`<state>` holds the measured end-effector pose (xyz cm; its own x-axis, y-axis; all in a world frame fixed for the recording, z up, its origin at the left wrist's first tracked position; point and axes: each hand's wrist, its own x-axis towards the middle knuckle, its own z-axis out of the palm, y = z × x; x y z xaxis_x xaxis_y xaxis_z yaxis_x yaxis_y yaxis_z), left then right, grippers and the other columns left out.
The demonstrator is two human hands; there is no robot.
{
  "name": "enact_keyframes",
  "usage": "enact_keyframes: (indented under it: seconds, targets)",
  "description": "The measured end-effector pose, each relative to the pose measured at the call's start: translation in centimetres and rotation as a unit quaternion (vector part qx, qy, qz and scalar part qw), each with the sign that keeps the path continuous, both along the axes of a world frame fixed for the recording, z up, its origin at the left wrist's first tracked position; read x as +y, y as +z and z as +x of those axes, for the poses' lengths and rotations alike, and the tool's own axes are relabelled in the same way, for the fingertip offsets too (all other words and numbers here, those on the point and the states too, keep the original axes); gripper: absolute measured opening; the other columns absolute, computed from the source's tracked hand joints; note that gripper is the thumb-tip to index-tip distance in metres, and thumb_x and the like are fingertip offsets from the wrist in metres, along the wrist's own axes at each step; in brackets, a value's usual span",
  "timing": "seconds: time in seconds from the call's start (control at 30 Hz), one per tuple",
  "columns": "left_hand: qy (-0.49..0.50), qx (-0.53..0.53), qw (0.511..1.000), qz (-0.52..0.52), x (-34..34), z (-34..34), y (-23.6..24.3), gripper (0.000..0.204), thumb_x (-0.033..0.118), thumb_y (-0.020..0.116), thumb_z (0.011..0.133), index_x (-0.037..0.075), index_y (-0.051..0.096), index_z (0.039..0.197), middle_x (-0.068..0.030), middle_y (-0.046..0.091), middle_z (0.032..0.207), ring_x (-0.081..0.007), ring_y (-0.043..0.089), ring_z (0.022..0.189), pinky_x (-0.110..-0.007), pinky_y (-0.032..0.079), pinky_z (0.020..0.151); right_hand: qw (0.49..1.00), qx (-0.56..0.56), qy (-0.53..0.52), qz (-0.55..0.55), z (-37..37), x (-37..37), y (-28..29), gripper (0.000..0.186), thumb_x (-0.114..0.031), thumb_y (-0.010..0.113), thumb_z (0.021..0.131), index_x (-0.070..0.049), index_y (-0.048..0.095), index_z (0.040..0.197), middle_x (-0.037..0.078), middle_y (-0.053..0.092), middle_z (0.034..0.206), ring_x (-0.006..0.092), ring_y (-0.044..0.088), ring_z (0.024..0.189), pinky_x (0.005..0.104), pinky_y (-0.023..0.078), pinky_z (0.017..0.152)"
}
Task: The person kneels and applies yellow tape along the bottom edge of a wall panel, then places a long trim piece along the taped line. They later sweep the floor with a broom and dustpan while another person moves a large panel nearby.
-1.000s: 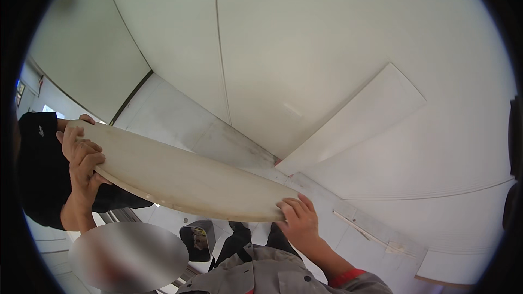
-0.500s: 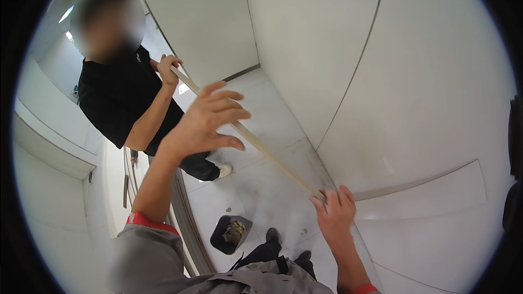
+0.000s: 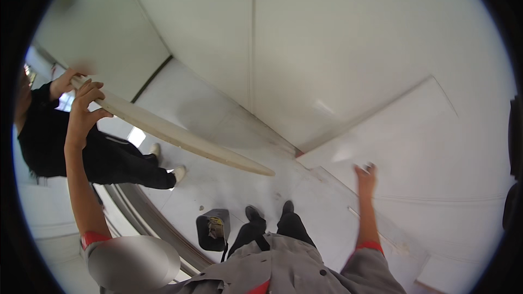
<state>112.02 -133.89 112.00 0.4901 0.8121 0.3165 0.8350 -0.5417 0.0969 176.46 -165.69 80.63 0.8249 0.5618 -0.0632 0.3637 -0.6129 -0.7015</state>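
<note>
A long pale strip (image 3: 174,135) slants from the left toward the middle, its tapered-looking end hanging over the floor. My left hand (image 3: 83,114) grips it near its far left end, fingers curled over it and thumb beneath. Just beyond, a co-worker's hand (image 3: 64,83) touches that same end. My right hand (image 3: 367,178) is away from the strip, in front of the low white panel (image 3: 414,147). Its fingers are curled together, with a small pale and dark bit showing at their tips that I cannot make out.
A co-worker in black (image 3: 60,141) stands at the left. A dark bin (image 3: 210,234) with scraps in it stands on the floor left of my feet (image 3: 267,210). Tall pale wall panels (image 3: 348,38) rise ahead, and long curved-looking rails (image 3: 147,212) run at lower left.
My right hand has let go of the strip and moved right. My left hand, open before, has closed on the strip near the co-worker's end. The view has turned rightward.
</note>
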Motion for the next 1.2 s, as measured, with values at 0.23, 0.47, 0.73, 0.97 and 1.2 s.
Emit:
enact_keyframes:
  seconds: [0.23, 0.47, 0.73, 0.97, 1.2]
  targets:
    - [0.006, 0.147, 0.987, 0.068, 3.9, -3.4, -0.8, 0.038, 0.009, 0.082, 0.057, 0.003, 0.065, 0.09, -0.0148, 0.064, 0.112, -0.0385, 0.052, 0.12, -0.045, 0.039, 0.105, 0.988, 0.0, -0.1, 0.118, 12.0, -5.7, -3.5, 0.077, -0.027, 0.079, 0.086, 0.007, 0.04, 0.143, 0.023, 0.05, 0.14, 0.0318, 0.054, 0.125, 0.0388, 0.043, 0.105]
    - [0.118, 0.239, 0.963, 0.047, 6.1, -5.7, -1.1, 0.038, 0.005, 0.079, 0.061, 0.011, 0.071, 0.097, -0.0026, 0.069, 0.1, -0.0247, 0.056, 0.124, -0.049, 0.035, 0.11, 0.975, -0.003, -0.08, 0.207, 12.9, -4.2, -5.0, 0.031, -0.026, 0.072, 0.09, 0.003, 0.065, 0.099, 0.012, 0.066, 0.094, 0.0245, 0.062, 0.084, 0.0364, 0.05, 0.073]
    - [0.142, 0.301, 0.94, 0.075, 8.3, -10.1, -1.0, 0.017, 0.002, 0.067, 0.074, 0.009, 0.073, 0.088, -0.0016, 0.072, 0.101, -0.0237, 0.049, 0.133, -0.045, 0.031, 0.114, 0.982, 0.01, -0.037, 0.185, 11.6, -1.9, -2.4, 0.036, -0.022, 0.076, 0.087, 0.011, 0.064, 0.097, 0.019, 0.068, 0.094, 0.0308, 0.062, 0.079, 0.0426, 0.052, 0.075]
    - [0.071, 0.286, 0.951, 0.099, 10.5, -13.1, 0.8, 0.019, 0.017, 0.073, 0.063, 0.012, 0.074, 0.081, -0.0046, 0.07, 0.097, -0.0268, 0.053, 0.125, -0.041, 0.04, 0.099, 0.998, 0.018, 0.058, 0.004, 11.9, -0.3, -0.3, 0.051, -0.033, 0.078, 0.085, 0.017, 0.068, 0.089, 0.025, 0.07, 0.09, 0.0293, 0.063, 0.08, 0.0412, 0.052, 0.078]
    - [0.066, 0.366, 0.925, 0.085, 17.5, -14.8, 0.7, 0.039, 0.025, 0.086, 0.048, 0.017, 0.073, 0.083, 0.0004, 0.068, 0.097, -0.025, 0.056, 0.118, -0.039, 0.045, 0.089, 0.969, -0.029, 0.059, -0.24, 9.7, 5.4, 3.8, 0.061, -0.044, 0.079, 0.081, 0.012, 0.061, 0.065, 0.017, 0.061, 0.062, 0.0243, 0.049, 0.058, 0.0458, 0.046, 0.058]
